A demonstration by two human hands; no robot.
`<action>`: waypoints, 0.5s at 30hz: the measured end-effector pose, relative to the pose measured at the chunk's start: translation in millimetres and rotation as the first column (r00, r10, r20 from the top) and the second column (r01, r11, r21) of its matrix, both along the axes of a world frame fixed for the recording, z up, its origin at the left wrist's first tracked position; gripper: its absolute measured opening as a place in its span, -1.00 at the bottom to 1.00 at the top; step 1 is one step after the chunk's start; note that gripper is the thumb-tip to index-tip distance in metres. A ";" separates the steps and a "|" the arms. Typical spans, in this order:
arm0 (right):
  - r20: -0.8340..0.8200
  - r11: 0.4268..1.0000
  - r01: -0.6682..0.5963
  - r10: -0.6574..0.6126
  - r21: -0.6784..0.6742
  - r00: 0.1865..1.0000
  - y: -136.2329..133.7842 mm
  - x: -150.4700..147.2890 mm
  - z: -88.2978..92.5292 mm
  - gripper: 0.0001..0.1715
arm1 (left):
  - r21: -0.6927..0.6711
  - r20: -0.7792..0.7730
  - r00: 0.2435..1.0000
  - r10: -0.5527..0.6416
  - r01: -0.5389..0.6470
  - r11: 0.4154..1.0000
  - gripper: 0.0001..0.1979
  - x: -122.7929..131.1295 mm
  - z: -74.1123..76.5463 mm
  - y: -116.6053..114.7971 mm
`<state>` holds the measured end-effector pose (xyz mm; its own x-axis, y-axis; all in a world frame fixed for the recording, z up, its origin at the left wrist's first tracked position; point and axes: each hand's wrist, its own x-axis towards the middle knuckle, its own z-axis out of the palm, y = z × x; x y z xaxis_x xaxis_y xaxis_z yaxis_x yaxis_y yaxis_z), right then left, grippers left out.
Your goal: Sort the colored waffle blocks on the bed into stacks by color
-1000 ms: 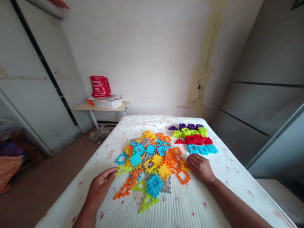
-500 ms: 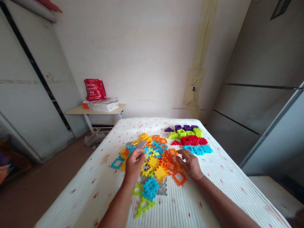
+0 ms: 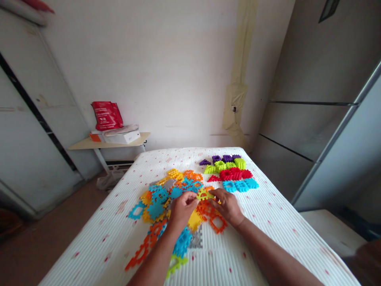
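A lime-green interlocking toy piece [image 3: 204,194] with toothed edges is held up between my two hands, above the loose pile. My left hand [image 3: 183,205] pinches its left end with thumb and fingertips. At its right end, the thumb and fingers of my right hand [image 3: 228,205] close on it. Orange pieces [image 3: 217,224] lie just below the right hand. Under and around the left hand spread blue pieces [image 3: 155,209], a yellow piece [image 3: 195,221] and a grey piece [image 3: 196,239]; my forearm hides part of the pile.
Sorted rows stand at the bed's far right: purple pieces [image 3: 226,158], lime-green pieces [image 3: 220,165], red pieces [image 3: 235,173] and blue pieces [image 3: 240,185]. Behind on the left, a small table [image 3: 86,143] carries a red bag [image 3: 106,115] and a white box [image 3: 123,137].
My hands have come together from either side of the pile, and the lime-green piece is now raised between them. The camera view has turned slightly to the right.
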<state>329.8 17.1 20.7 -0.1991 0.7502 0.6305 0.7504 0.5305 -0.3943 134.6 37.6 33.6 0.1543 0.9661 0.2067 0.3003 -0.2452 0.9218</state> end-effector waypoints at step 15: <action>-0.056 0.994 0.048 -0.054 -0.096 0.997 -2.8 27.7 4.1 -0.58 | 0.170 -0.328 0.944 0.028 0.030 0.985 -0.86 13.5 21.4 22.0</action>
